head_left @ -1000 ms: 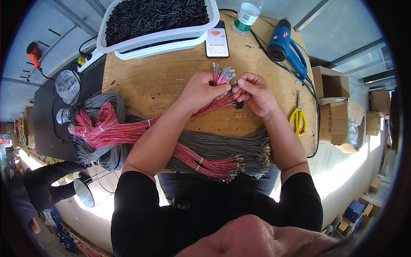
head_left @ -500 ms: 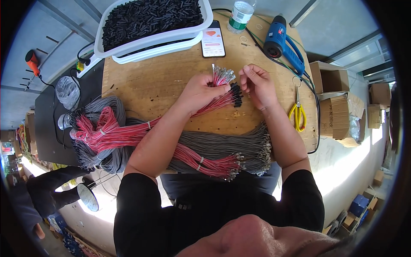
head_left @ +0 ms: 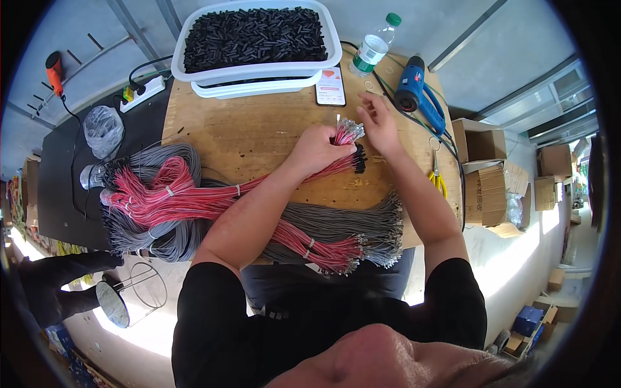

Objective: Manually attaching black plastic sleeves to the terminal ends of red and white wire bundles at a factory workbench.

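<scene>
My left hand (head_left: 317,151) is closed around one end of a bundle of red wires (head_left: 352,131). Their bare metal terminals fan out above my thumb, and one wire stands higher than the others. Below this hand, several wire ends wear black sleeves (head_left: 360,159). My right hand (head_left: 381,128) is just right of the terminals and apart from them, its thumb and fingers spread with nothing visible between them. Across the near side of the table lie bundles of grey wires (head_left: 336,222) and more red wires (head_left: 152,194), tied with white bands. My left forearm hides part of them.
At the back, stacked white tubs (head_left: 259,72) hold many short black tubes (head_left: 255,35). A phone (head_left: 331,87), water bottle (head_left: 374,48) and blue heat gun (head_left: 414,87) with cables stand to their right. Yellow-handled scissors (head_left: 438,183) lie beyond my right forearm, near cardboard boxes (head_left: 484,194).
My right hand has risen away from the terminals toward the phone, its fingers spreading. My left hand keeps its hold on the wires. The whole view has shifted a little.
</scene>
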Tool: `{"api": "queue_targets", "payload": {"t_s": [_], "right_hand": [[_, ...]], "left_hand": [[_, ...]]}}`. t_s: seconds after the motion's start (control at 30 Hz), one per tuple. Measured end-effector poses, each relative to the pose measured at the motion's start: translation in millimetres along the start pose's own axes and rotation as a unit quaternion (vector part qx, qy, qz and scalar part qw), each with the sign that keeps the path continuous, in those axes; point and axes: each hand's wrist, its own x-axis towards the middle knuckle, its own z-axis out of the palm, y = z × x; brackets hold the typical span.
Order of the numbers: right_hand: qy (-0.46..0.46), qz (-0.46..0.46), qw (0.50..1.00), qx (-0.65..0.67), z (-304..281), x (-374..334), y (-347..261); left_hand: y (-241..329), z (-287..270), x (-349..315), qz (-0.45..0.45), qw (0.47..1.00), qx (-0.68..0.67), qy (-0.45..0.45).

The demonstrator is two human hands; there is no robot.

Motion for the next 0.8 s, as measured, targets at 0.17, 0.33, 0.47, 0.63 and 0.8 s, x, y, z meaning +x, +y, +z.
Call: {"api": "queue_targets", "payload": {"t_s": [0.17, 0.33, 0.47, 0.63, 0.8], "right_hand": [[-0.017, -0.126, 0.957, -0.259, 22.2, 42.2, -0.3], [-0.003, -0.097, 0.944, -0.315, 35.2, 47.1, 8.7], [-0.017, -0.1, 0.934, -0.342, 38.5, 48.9, 10.0], [-0.009, -0.104, 0.927, -0.361, 38.4, 48.9, 6.2], [0.019, -0.094, 0.959, -0.265, 34.7, 49.9, 11.8]], "left_hand": [[1.2, 0.5, -0.6, -0.012, 1.0, -0.02, -0.01], [-0.6, 1.1, -1.1, -0.024, 0.998, -0.055, -0.022], [-6.2, 1.8, 0.6, -0.028, 0.997, -0.076, -0.021], [-4.5, 0.3, 1.8, -0.022, 0.997, -0.061, -0.028], [-13.1, 5.2, 3.8, -0.004, 0.997, -0.077, -0.002]]}}
